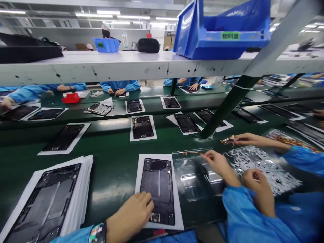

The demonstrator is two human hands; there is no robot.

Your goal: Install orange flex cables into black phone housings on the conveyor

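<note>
A black tablet housing (158, 190) lies on a white sheet (180, 206) on the green bench in front of me. My left hand (130, 216), with a watch on its wrist, rests curled on the housing's lower left corner. My right hand (217, 162) reaches over a clear plastic tray (192, 175) and pinches a thin orange flex cable (193, 153) at its end. Right beside it, a co-worker's hand (257, 182) lies closed on a tray of white parts (263, 165). The co-worker's other hand (244, 138) holds a small orange part (227, 140).
A stack of white sheets topped by another housing (48, 202) sits at my left. Several more housings on sheets (142, 127) ride the green conveyor. A slanted green post (227, 104) carries a shelf with a blue bin (222, 30). People in blue sleeves (120, 86) work opposite.
</note>
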